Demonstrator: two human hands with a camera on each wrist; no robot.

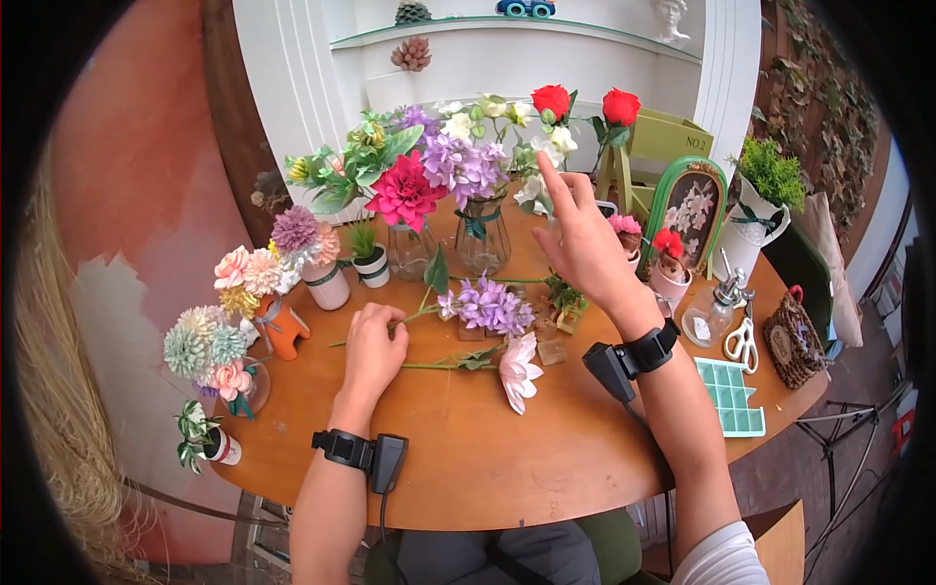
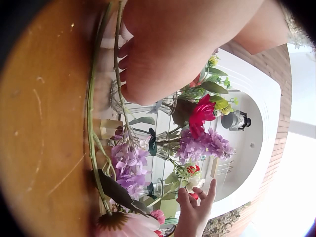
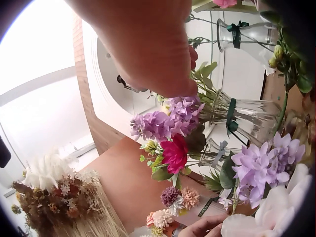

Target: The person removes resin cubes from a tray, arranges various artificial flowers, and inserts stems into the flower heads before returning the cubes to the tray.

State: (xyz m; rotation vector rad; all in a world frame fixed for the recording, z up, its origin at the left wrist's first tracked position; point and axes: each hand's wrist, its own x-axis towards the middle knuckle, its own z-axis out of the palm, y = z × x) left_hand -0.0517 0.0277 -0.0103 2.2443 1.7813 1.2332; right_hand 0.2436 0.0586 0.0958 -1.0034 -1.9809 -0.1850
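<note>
My left hand (image 1: 375, 336) rests on the round wooden table (image 1: 507, 458), fingers curled over the green stem (image 2: 90, 113) of a purple flower spray (image 1: 487, 304) lying there. A pale pink flower (image 1: 519, 370) lies just right of that hand on its own stem. My right hand (image 1: 580, 239) is raised over the table's far side, fingers straight and spread, index finger up beside the white blooms (image 1: 546, 146) of the bouquet. It holds nothing. The bouquet stands in a ribbed glass vase (image 1: 483, 234) with purple, magenta (image 1: 405, 190) and red flowers.
Small pots of paper flowers (image 1: 292, 263) crowd the table's left edge. At the right stand a green framed picture (image 1: 690, 210), a glass spray bottle (image 1: 712, 312), scissors (image 1: 741, 341), a teal tray (image 1: 731, 395) and a wicker basket (image 1: 792, 341). A white shelf unit (image 1: 526, 49) rises behind.
</note>
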